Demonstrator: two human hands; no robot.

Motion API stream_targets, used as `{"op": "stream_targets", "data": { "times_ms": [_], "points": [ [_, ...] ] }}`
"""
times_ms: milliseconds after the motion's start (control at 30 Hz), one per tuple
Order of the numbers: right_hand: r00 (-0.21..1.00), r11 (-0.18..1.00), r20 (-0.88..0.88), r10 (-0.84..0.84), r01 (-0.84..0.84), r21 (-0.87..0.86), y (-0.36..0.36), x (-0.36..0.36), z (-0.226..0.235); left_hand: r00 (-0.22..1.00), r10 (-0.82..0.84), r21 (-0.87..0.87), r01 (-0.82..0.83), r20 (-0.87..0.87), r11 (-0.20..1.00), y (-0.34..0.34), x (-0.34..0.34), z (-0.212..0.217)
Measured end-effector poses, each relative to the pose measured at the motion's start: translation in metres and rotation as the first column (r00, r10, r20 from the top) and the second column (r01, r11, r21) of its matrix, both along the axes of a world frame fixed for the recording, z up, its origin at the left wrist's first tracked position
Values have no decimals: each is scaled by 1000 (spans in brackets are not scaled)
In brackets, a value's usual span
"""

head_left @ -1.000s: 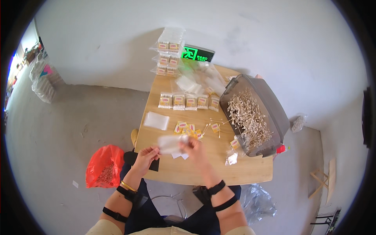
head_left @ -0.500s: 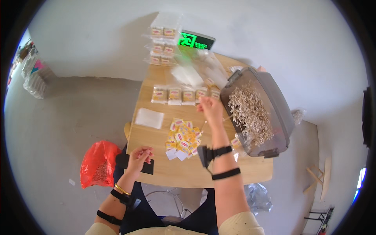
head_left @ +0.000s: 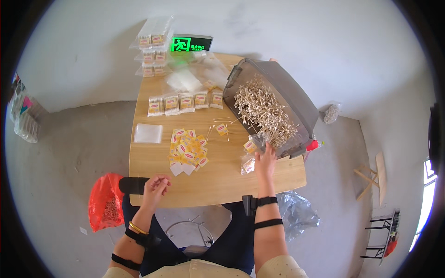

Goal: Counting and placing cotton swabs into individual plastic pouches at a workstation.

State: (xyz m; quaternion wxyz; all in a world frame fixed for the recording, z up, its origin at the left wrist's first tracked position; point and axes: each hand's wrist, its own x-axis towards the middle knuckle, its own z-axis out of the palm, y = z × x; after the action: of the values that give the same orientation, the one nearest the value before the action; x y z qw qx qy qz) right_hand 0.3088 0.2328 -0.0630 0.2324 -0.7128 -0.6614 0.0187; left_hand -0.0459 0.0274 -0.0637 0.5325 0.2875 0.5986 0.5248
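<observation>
Beyond the right fingers (head_left: 269, 149) lie cotton swabs (head_left: 265, 109).

Here the near edge of the grey tub (head_left: 299, 95) is being overlapped by the right hand (head_left: 265, 162), any grip being hidden, while cotton swabs (head_left: 264, 109) are being held inside. At the front edge of the table (head_left: 232, 180), the left hand (head_left: 156, 187) is being held loosely curled near yellow cards (head_left: 187, 149); further back, five swab packs (head_left: 187, 103) are being borne in a row.
</observation>
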Motion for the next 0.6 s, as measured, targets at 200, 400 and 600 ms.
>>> {"op": "stream_targets", "data": {
  "times_ms": [200, 400, 600],
  "points": [
    [999, 998, -2, -37, 37, -56, 4, -16, 4, 978, -202, 18, 201, 44, 979, -14, 38, 17],
    [841, 974, -501, 205, -126, 186, -33, -33, 49, 966, -258, 45, 259, -12, 965, -4, 61, 45],
    [160, 832, -985, 56, -553, -43, -136, -97, 67, 983, -183, 140, 177, 34, 974, 20, 93, 78]
  ]
}}
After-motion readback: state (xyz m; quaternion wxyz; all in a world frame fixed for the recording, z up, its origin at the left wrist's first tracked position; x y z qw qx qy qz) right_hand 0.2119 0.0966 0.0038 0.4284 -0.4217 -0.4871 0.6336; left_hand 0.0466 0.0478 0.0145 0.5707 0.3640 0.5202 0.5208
